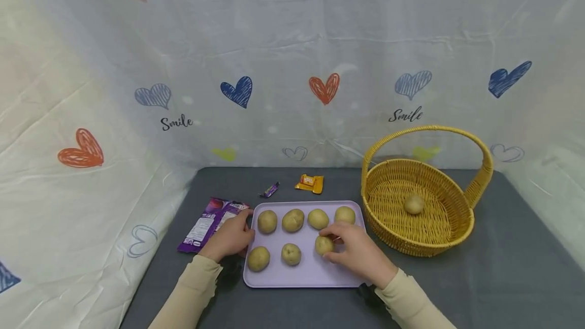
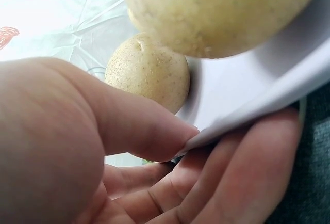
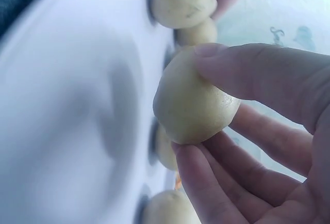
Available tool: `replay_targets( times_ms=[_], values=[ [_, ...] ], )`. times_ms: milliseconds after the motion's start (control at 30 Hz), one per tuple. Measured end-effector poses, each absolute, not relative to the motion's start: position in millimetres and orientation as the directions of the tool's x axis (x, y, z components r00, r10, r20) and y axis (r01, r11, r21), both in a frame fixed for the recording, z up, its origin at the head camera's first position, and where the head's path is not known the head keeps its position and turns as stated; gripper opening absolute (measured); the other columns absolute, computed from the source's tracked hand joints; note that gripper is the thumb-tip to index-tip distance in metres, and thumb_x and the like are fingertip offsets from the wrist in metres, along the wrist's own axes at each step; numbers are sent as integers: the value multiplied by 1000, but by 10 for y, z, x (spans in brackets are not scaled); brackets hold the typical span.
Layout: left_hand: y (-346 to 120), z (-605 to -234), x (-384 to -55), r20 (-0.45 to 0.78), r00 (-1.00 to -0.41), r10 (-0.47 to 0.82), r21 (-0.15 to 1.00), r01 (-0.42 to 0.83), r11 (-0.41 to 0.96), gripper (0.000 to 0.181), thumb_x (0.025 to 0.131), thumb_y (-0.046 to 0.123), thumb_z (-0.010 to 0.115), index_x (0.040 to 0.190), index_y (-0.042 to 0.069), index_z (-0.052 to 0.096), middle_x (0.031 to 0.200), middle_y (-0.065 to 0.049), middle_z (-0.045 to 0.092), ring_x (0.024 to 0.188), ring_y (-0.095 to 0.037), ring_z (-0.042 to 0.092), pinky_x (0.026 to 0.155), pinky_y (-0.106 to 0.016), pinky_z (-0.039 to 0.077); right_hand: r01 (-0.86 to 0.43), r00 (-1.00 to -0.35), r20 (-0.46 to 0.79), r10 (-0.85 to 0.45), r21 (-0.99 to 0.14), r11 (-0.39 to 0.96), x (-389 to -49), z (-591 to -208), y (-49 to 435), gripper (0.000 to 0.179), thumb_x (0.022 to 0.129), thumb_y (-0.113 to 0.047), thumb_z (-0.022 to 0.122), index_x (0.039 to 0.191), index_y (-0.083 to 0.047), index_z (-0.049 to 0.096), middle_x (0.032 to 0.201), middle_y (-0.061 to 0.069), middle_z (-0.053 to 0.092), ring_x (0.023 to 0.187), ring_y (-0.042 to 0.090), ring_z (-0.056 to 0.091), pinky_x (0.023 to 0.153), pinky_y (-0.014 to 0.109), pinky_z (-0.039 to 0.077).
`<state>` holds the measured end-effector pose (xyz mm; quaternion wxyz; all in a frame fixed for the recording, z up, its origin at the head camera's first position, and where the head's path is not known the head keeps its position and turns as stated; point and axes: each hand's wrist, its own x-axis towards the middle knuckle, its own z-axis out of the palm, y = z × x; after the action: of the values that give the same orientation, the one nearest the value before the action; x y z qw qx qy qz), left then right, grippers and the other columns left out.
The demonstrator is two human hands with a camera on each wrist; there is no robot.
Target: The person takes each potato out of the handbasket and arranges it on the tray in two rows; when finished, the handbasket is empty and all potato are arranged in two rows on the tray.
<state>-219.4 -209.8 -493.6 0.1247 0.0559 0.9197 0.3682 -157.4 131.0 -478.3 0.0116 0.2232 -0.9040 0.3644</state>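
A lilac tray [image 1: 311, 277] bears several potatoes [image 1: 293, 221] in two rows. My left hand [image 1: 230, 236] grips the tray's left rim; in the left wrist view the thumb [image 2: 149, 131] lies on top and the fingers [image 2: 258, 167] underneath. Over the tray's right part, my right hand [image 1: 358, 250] holds a potato [image 1: 324, 245] between thumb and fingers. The right wrist view shows this potato [image 3: 193, 100] pinched, with other potatoes [image 3: 183, 2] behind it. Whether it touches the tray cannot be told.
A yellow wicker basket [image 1: 422, 248] with a tall handle stands right of the tray, one potato [image 1: 414, 204] inside. At the left lies a purple packet [image 1: 205, 227], partly behind my left hand. Behind the tray lie a small purple-wrapped sweet [image 1: 270, 190] and an orange wrapped snack [image 1: 310, 184].
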Motion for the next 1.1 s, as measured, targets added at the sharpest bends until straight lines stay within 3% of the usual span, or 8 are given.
replay_targets(
  times_ms=[1100],
  values=[
    [-2109,-4956,-2204,-183,-962,202,683,23,730,58,100,7,62,156,0,47,77,-7,62,49,-18,67,46,-33,57,-436,-892,193,-409,-608,663,-1551,-4899,1214,42,77,-17,96,116,-15,79,107,-6,77,95,9,72,83,29,60]
  ],
)
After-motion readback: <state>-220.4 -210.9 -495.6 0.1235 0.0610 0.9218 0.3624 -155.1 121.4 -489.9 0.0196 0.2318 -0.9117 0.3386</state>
